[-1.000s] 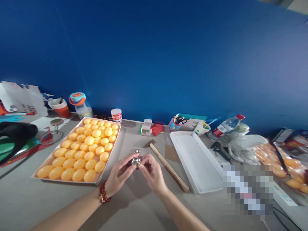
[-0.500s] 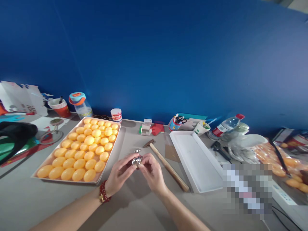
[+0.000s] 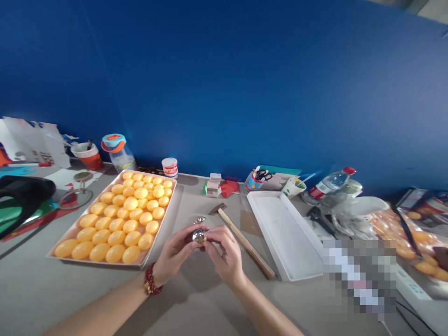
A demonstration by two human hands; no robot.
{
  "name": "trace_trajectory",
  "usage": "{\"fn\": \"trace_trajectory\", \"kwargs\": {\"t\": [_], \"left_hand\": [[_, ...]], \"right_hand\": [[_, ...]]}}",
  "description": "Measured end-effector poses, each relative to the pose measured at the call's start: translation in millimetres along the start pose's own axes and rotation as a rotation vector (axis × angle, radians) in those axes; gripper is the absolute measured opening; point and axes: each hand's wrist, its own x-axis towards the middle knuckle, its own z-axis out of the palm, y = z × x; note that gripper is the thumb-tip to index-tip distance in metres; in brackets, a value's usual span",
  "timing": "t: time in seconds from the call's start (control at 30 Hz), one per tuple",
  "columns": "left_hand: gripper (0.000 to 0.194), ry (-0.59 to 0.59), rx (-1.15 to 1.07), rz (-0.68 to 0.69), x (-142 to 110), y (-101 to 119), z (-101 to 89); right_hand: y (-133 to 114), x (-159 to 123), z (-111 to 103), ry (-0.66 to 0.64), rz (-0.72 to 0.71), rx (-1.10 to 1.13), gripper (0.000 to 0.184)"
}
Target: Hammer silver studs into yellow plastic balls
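Note:
My left hand (image 3: 175, 254) and my right hand (image 3: 224, 252) meet over the grey table, both pinching a small shiny foil-wrapped piece (image 3: 199, 236) between their fingertips. A red bead bracelet (image 3: 150, 280) circles my left wrist. Another small silver foil piece (image 3: 199, 220) lies on the table just beyond my fingers. To the left stands a tray (image 3: 164, 231) filled with several yellow egg-shaped capsules (image 3: 122, 212). A wooden-handled hammer (image 3: 241, 240) lies just right of my hands.
A white tray (image 3: 285, 233) lies to the right, with a water bottle (image 3: 331, 181), grey gloves (image 3: 346, 212) and a bag of orange capsules (image 3: 416, 235) beyond. Cups, a scissors holder (image 3: 255, 180), small blocks (image 3: 213, 185) and a jar (image 3: 170, 167) line the blue wall. A black bag (image 3: 21, 193) sits far left.
My right hand's fingers have curled further over the foil piece, and both hands have shifted slightly nearer. Everything else on the table stays put.

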Motion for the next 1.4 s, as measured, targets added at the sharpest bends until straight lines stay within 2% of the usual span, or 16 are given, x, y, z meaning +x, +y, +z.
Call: {"fn": "trace_trajectory", "kwargs": {"t": [0.37,0.57,0.7,0.77,0.9,1.07,1.2,1.4], "left_hand": [[0.034,0.017,0.006,-0.065,0,-5,-3.0],[0.035,0.045,-0.055,-0.073,3,-8,-6.6],[0.029,0.047,0.028,-0.037,4,-4,-7.1],[0.024,0.054,0.061,-0.020,5,-1,-6.2],[0.021,0.072,0.062,-0.008,6,-1,-4.5],[0.017,0.064,0.023,0.014,6,-3,-4.2],[0.018,0.052,-0.019,-0.015,5,-3,-3.7],[0.021,0.050,-0.116,-0.125,5,-6,-5.1]], "right_hand": [[3,0,-4,-0.013,-0.069,-0.078,0.024],[11,16,-26,0.048,0.057,-0.205,0.025],[23,27,-54,-0.157,0.185,-0.728,0.019],[29,28,-66,-0.275,0.308,-0.985,0.020],[33,26,-75,-0.461,0.460,-1.210,0.027],[37,26,-72,-0.506,0.529,-1.236,0.023],[41,28,-69,-0.433,0.566,-1.234,0.015],[42,27,-69,-0.382,0.578,-1.232,0.014]]}}
